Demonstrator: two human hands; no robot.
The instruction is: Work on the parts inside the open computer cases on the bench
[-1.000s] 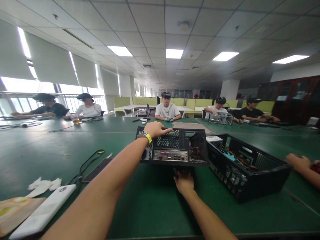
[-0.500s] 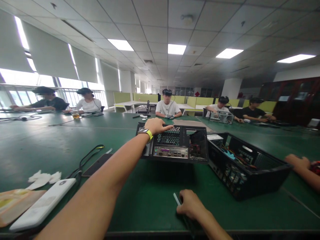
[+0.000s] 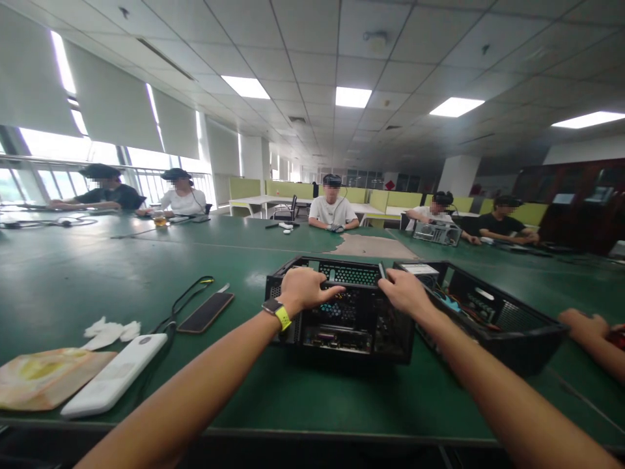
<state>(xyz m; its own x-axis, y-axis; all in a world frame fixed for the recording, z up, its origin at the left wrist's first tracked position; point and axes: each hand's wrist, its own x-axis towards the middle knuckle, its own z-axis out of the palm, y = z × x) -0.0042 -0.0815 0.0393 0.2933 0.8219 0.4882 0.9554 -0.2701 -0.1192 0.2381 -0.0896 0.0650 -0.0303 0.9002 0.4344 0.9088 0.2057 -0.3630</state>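
In front of me a black computer case (image 3: 336, 332) has its back side with the port panel towards me. My left hand (image 3: 305, 291), with a watch on a yellow-green band, grips the case's upper edge at the left, thumb pointing right. My right hand (image 3: 404, 290) is at the upper right edge of the same case, fingers closed round a thin pale strip (image 3: 382, 271) that stands up from the fist. What the strip is, I cannot make out. Through the open top the perforated far wall shows.
A second open black case (image 3: 508, 345) with wires stands at the right, by another person's hand (image 3: 583, 327). On the left lie a phone (image 3: 206, 312), a white power bank (image 3: 117, 376), tissues (image 3: 110, 333) and a paper packet (image 3: 51, 378). Several people sit across the table.
My right hand has risen from near the table's front edge to the case's top right, carrying the pale strip. The case now tilts so its open top shows.
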